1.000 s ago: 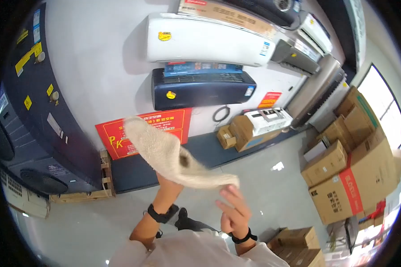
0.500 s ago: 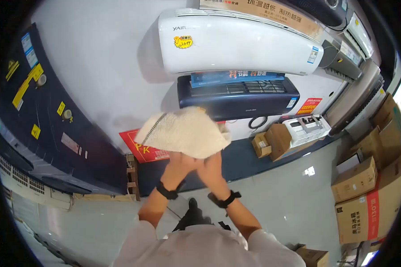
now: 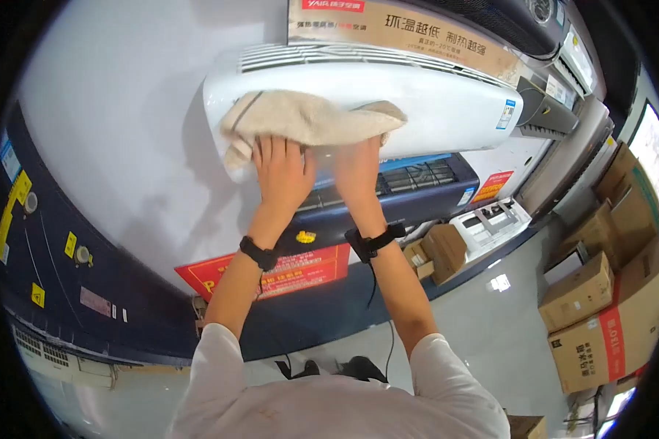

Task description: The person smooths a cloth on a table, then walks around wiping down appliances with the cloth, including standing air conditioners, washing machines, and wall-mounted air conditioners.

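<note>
A beige towel [image 3: 300,117] with a dark stripe lies bunched across the left front of a white wall-mounted air conditioner [image 3: 447,102]. My left hand [image 3: 282,172] has its fingers over the towel's lower edge, gripping it against the casing. Blurred by motion, my right hand [image 3: 357,172] holds the towel's lower right part. The towel hides the unit's logo and price sticker. Directly below my hands is a dark blue air conditioner [image 3: 395,197], partly covered by my forearms.
A cardboard display sign [image 3: 410,33] stands above the white unit. On the left is a tall dark panel [image 3: 73,293] with yellow labels. Below hangs a red poster [image 3: 307,274]. Stacked cardboard boxes [image 3: 582,293] stand on the right.
Both hands have moved up and forward with the towel, from in front of the dark unit onto the white air conditioner. The camera view has come closer to the wall.
</note>
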Demonstrator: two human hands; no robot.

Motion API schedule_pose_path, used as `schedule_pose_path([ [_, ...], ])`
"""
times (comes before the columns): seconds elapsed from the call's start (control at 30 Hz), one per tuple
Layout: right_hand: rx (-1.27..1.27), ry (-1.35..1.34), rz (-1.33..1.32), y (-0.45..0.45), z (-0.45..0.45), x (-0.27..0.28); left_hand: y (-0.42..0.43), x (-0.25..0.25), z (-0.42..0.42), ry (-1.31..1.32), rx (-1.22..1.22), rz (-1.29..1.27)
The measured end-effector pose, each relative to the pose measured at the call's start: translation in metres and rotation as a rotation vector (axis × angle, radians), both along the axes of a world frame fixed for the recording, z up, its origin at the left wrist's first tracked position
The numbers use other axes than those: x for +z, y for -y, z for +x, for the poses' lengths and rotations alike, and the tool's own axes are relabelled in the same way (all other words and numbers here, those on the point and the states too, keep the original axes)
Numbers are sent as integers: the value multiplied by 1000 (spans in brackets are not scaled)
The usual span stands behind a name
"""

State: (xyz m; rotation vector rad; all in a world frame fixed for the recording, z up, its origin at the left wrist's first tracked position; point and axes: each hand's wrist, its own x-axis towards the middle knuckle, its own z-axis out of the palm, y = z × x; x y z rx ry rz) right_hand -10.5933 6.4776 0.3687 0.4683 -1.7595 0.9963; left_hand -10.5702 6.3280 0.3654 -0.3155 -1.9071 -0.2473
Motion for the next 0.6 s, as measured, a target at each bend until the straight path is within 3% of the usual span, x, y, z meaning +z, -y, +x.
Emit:
schedule_pose_path([
  [0.1, -67, -10, 205, -17, -12, -15, -8, -18, -10, 4, 5, -13],
  [0.23, -58, -2, 214, -57, -16, -33, -22, -35, -7, 77, -49, -40],
  [0.3, -17, 54, 212, -88, -20, -24, -29, -31, -13, 75, -25, -61],
  [0.5, -101, -202, 214, -130, -59, 51, -102, 22, -34, -27, 115, 24],
  [0.6, -4, -170, 283, -145, -63, 36, -129, 4, -53, -107, 112, 32],
])
